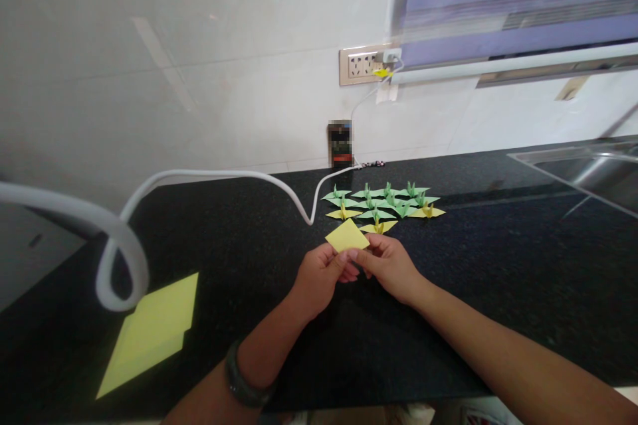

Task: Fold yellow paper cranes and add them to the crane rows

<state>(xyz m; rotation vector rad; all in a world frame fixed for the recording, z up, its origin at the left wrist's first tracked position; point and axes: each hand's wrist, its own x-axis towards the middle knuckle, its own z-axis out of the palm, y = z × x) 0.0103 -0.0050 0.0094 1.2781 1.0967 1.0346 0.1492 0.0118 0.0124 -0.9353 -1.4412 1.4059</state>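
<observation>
A small yellow paper square, turned with one corner away from me, is pinched between both hands above the dark countertop. My left hand grips its lower left edge, thumb on top and fingers curled underneath. On the lower right edge, my right hand pinches it the same way, and the two thumbs meet at the near corner. Just beyond the hands stand several folded paper cranes in rows, mostly green ones with a few yellow ones. Whether the square has several layers, I cannot tell.
Overlapping yellow paper sheets lie on the countertop at left. A thick white cable loops above them and runs to a phone-like device against the wall. A wall socket holds a charger. A metal sink lies at right.
</observation>
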